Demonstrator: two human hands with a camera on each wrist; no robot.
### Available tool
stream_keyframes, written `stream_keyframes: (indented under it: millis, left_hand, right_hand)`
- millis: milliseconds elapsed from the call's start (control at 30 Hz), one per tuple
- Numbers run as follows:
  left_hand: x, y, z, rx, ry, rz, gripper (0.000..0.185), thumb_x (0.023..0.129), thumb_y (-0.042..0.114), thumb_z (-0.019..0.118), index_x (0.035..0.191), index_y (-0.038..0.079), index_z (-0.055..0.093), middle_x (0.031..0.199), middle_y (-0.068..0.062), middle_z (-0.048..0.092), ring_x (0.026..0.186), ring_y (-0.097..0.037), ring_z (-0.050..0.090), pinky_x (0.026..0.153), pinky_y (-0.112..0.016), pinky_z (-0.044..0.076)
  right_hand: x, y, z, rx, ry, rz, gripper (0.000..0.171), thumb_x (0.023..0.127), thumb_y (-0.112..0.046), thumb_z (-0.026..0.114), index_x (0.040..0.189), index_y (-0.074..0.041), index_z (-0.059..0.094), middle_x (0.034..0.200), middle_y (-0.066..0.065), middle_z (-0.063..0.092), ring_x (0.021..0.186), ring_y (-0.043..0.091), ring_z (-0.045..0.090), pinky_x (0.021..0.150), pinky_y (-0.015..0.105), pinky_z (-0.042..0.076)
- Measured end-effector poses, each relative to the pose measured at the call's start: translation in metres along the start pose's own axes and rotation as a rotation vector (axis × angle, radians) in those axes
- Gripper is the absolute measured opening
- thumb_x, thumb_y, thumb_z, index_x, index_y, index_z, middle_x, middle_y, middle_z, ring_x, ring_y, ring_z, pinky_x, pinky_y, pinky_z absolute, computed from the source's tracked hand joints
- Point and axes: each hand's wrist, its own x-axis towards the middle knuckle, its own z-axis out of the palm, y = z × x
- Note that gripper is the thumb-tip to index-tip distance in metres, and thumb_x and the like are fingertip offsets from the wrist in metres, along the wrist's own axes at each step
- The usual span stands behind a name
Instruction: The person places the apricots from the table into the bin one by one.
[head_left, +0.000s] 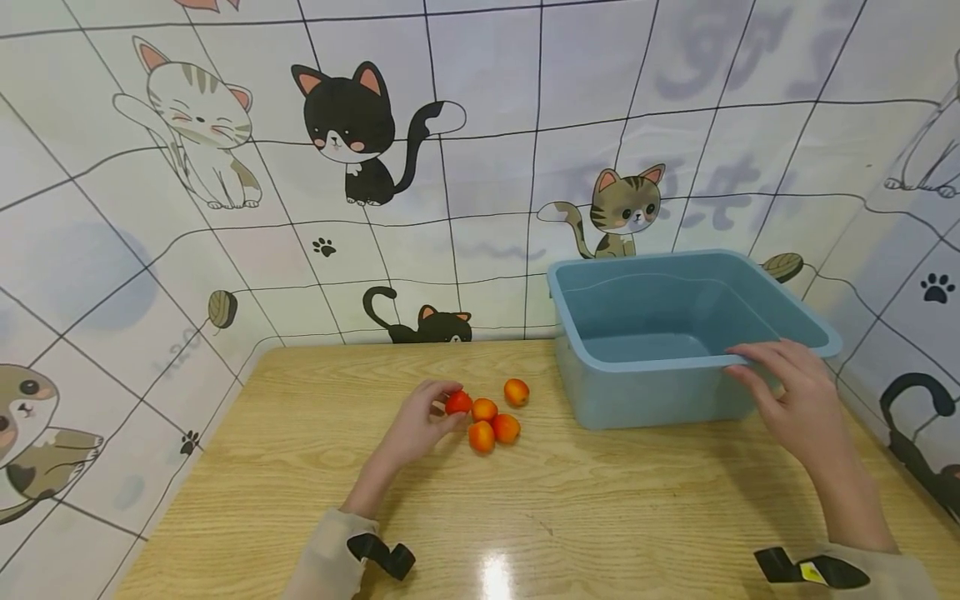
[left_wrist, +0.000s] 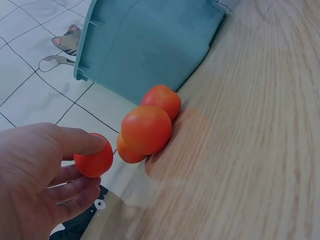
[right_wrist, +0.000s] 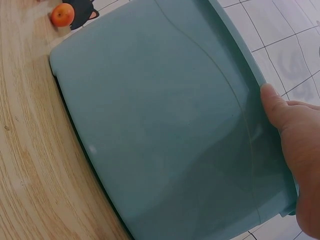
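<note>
My left hand (head_left: pixel 420 425) pinches a small red tomato (head_left: pixel 458 402) between thumb and fingers, right at the table top; the left wrist view shows the same red tomato (left_wrist: pixel 94 159) under my thumb. Three more orange-red tomatoes (head_left: pixel 495 421) lie just to its right on the wooden table (head_left: pixel 375 500). My right hand (head_left: pixel 795 392) grips the front rim of a blue plastic basin (head_left: pixel 645 383), thumb on the outer wall as the right wrist view shows on the basin (right_wrist: pixel 160 125). The basin holds clear water.
The table stands in a corner of tiled walls with cat pictures (head_left: pixel 352 133). The basin fills the back right of the table. One tomato (right_wrist: pixel 62 14) shows near the basin's corner in the right wrist view. A glare spot (head_left: pixel 495 575) marks the table's near edge.
</note>
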Motion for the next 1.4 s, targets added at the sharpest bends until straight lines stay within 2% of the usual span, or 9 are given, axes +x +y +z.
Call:
stream_keyframes:
  millis: [300, 667, 767, 833, 933, 1000, 1167, 1267, 1400]
  left_hand:
    - [0.002, 0.011, -0.003, -0.011, 0.022, 0.007, 0.042, 0.088, 0.004, 0.077, 0.127, -0.002, 0.064, 0.117, -0.010, 0.064, 0.103, -0.023, 0.061, 0.084, -0.036, 0.057]
    - [0.007, 0.027, -0.004, -0.036, 0.054, 0.069, 0.041, 0.088, 0.005, 0.078, 0.127, 0.002, 0.065, 0.118, -0.007, 0.065, 0.105, -0.022, 0.062, 0.084, -0.037, 0.057]
    - [0.010, 0.032, -0.003, -0.046, 0.064, 0.095, 0.041, 0.088, 0.005, 0.078, 0.127, 0.003, 0.065, 0.119, -0.007, 0.065, 0.106, -0.023, 0.061, 0.084, -0.039, 0.057]
    - [0.011, 0.035, -0.003, -0.056, 0.069, 0.113, 0.042, 0.088, 0.005, 0.078, 0.127, 0.003, 0.065, 0.119, -0.008, 0.065, 0.106, -0.024, 0.062, 0.085, -0.042, 0.057]
    - [0.014, 0.039, -0.002, -0.062, 0.076, 0.136, 0.042, 0.088, 0.006, 0.078, 0.127, 0.003, 0.065, 0.117, -0.008, 0.066, 0.104, -0.024, 0.063, 0.084, -0.043, 0.057]
    - [0.015, 0.043, -0.002, -0.069, 0.077, 0.146, 0.041, 0.088, 0.005, 0.078, 0.127, 0.002, 0.065, 0.116, -0.009, 0.065, 0.104, -0.024, 0.064, 0.084, -0.044, 0.058]
    - [0.018, 0.054, -0.001, -0.100, 0.076, 0.176, 0.041, 0.088, 0.003, 0.078, 0.126, 0.001, 0.065, 0.116, -0.010, 0.066, 0.103, -0.025, 0.065, 0.083, -0.046, 0.058]
    - [0.020, 0.061, 0.001, -0.112, 0.077, 0.193, 0.041, 0.088, 0.003, 0.078, 0.127, 0.001, 0.065, 0.115, -0.010, 0.066, 0.103, -0.026, 0.065, 0.083, -0.043, 0.058]
    - [0.022, 0.068, 0.004, -0.118, 0.075, 0.204, 0.041, 0.089, 0.005, 0.077, 0.128, 0.001, 0.064, 0.118, -0.010, 0.066, 0.107, -0.027, 0.063, 0.085, -0.042, 0.057]
  right_hand:
    - [0.000, -0.002, -0.001, -0.003, -0.001, 0.012, 0.030, 0.080, 0.002, 0.079, 0.108, 0.000, 0.073, 0.098, 0.017, 0.069, 0.099, 0.035, 0.055, 0.109, 0.023, 0.029]
    - [0.001, -0.002, -0.001, -0.006, -0.008, 0.018, 0.031, 0.078, 0.004, 0.080, 0.108, 0.000, 0.072, 0.098, 0.017, 0.069, 0.098, 0.034, 0.055, 0.109, 0.020, 0.028]
    - [0.000, -0.001, 0.000, 0.002, -0.003, 0.015, 0.028, 0.082, -0.001, 0.079, 0.109, 0.000, 0.073, 0.098, 0.017, 0.069, 0.099, 0.035, 0.055, 0.112, 0.025, 0.030]
    - [-0.001, 0.001, 0.000, 0.010, 0.004, 0.011, 0.024, 0.087, -0.009, 0.077, 0.109, -0.001, 0.073, 0.098, 0.017, 0.069, 0.100, 0.036, 0.055, 0.114, 0.030, 0.030]
    - [-0.002, 0.002, 0.001, 0.021, 0.014, 0.001, 0.026, 0.093, -0.022, 0.073, 0.109, -0.002, 0.073, 0.099, 0.017, 0.069, 0.100, 0.037, 0.056, 0.115, 0.033, 0.031]
    - [-0.002, 0.003, 0.000, 0.015, 0.013, 0.002, 0.027, 0.093, -0.024, 0.072, 0.109, -0.001, 0.073, 0.098, 0.017, 0.069, 0.099, 0.036, 0.056, 0.114, 0.029, 0.030]
    - [0.000, 0.001, -0.001, 0.000, 0.008, -0.003, 0.023, 0.087, -0.008, 0.077, 0.108, 0.000, 0.073, 0.097, 0.017, 0.069, 0.097, 0.035, 0.055, 0.107, 0.019, 0.028]
    - [0.001, 0.000, -0.001, -0.001, 0.010, -0.009, 0.026, 0.083, -0.003, 0.079, 0.108, 0.000, 0.073, 0.097, 0.017, 0.069, 0.097, 0.036, 0.056, 0.107, 0.020, 0.029]
    - [0.001, 0.001, 0.000, -0.002, 0.006, -0.008, 0.026, 0.083, -0.004, 0.079, 0.108, 0.000, 0.073, 0.097, 0.017, 0.069, 0.097, 0.036, 0.056, 0.109, 0.022, 0.030]
